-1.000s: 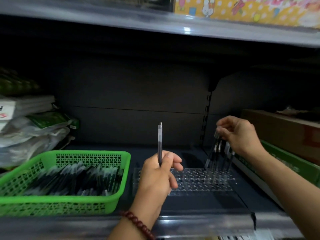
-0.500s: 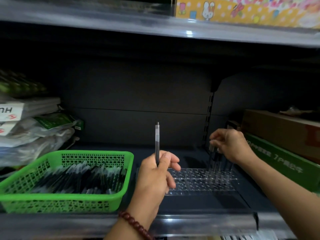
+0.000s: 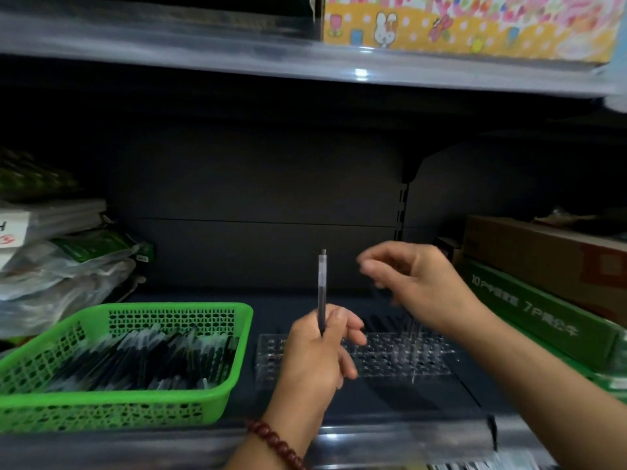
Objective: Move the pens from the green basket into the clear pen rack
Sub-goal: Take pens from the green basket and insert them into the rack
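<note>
A green basket at the left of the shelf holds several dark pens lying flat. Just right of it sits the clear pen rack. My left hand grips one dark pen upright in front of the rack's left part. Blurred by motion, my right hand hovers above the rack's right part with its fingers loosely curled and nothing in them. A few pens stand faintly visible in the rack beneath that wrist.
A green carton and a brown cardboard box lie along the right side. Plastic bags and packets are piled at the left. An upper shelf hangs overhead, and the shelf's front lip runs below my wrists.
My right hand let go of the pens it set into the rack's right end, then rose and moved left. My left hand kept its upright pen almost still.
</note>
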